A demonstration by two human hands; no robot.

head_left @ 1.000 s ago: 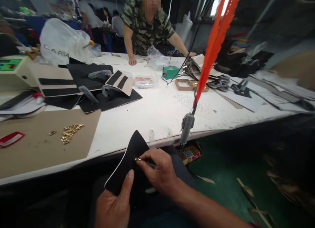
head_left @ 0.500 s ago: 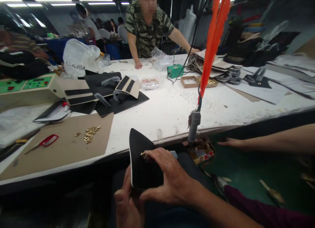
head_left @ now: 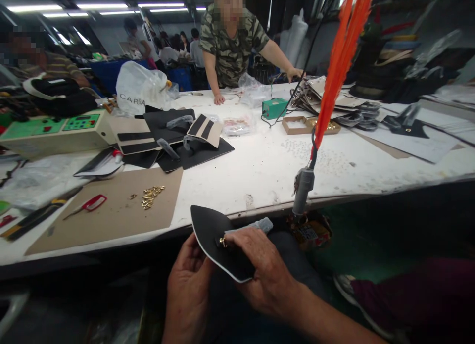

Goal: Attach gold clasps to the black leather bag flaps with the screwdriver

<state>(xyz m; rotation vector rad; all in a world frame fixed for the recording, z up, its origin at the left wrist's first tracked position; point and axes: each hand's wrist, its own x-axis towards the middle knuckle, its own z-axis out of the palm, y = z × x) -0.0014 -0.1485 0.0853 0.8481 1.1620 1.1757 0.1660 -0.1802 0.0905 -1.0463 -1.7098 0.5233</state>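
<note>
A curved black panel (head_left: pixel 211 225) with a pale edge is held above my lap, just off the table's front edge. My left hand (head_left: pixel 191 279) grips its left side from beneath, some of the fingers hidden behind it. On the right, my right hand (head_left: pixel 263 270) has the panel between thumb and fingers. Its fingertips touch a small gold metal fitting (head_left: pixel 222 242) on the panel's face. Behind those fingers a strip wrapped in clear plastic (head_left: pixel 261 226) sticks out to the right.
Gold fittings (head_left: pixel 151 197) and a red-handled awl-like tool (head_left: pixel 91 204) lie on brown board (head_left: pixel 122 225). A grey electric tool (head_left: pixel 304 188) hangs by an orange cord (head_left: pixel 341 62). Black panels (head_left: pixel 208 153) are piled behind. A co-worker (head_left: pixel 233 42) stands across the white table (head_left: pixel 252 161).
The panel has tilted flatter, showing more of its lower pale edge, and my left hand has come up along its side. Another person's arm at the right has left the view.
</note>
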